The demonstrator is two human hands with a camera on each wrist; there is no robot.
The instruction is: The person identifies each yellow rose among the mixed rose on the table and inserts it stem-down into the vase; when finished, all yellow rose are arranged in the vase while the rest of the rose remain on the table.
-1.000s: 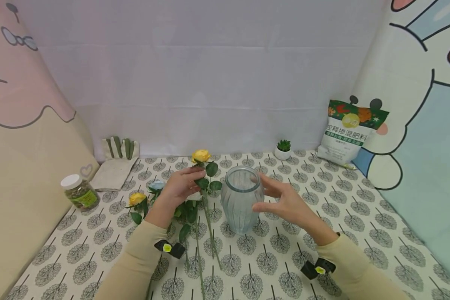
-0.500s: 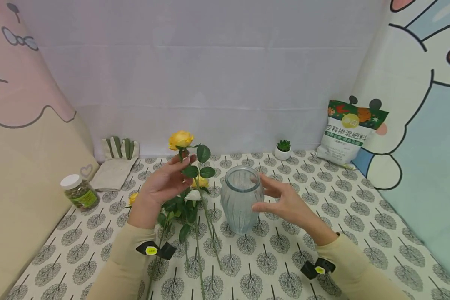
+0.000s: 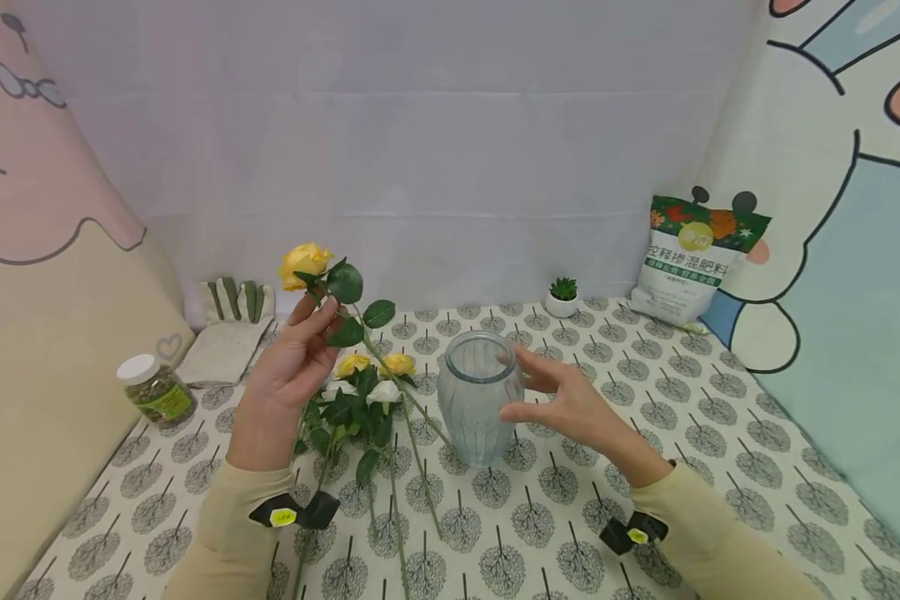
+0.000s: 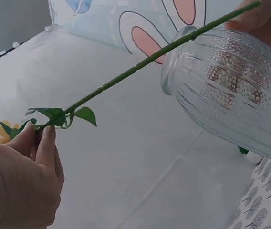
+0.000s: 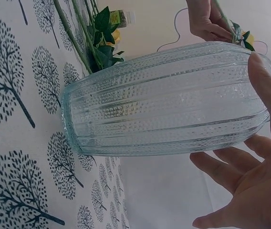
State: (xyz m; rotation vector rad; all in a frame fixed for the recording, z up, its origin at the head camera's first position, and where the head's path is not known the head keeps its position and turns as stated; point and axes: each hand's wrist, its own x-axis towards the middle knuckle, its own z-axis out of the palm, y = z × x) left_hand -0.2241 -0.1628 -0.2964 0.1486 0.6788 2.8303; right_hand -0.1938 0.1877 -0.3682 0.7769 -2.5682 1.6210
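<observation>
In the head view my left hand [image 3: 277, 383] is raised left of the vase and pinches a yellow rose [image 3: 303, 267] just below its bloom. Its green stem [image 4: 135, 69] slants down to the right, with the lower end close to the vase in the head view. A clear ribbed glass vase [image 3: 480, 421] stands upright on the table. My right hand [image 3: 573, 408] holds it from the right near the rim, thumb in front and fingers behind. Through the right wrist view the thumb [image 5: 264, 78] lies against the glass.
Yellow and white roses [image 3: 382, 392] lie with long stems on the tree-patterned cloth [image 3: 532, 517]. A lidded jar [image 3: 157, 392] and gloves [image 3: 232, 333] are at the left. A small potted succulent [image 3: 562, 300] and a fertilizer bag [image 3: 690, 267] stand at the back right.
My left hand has lifted the yellow rose and drawn it up and to the left, uncovering the other roses. My right hand and the vase hold their place.
</observation>
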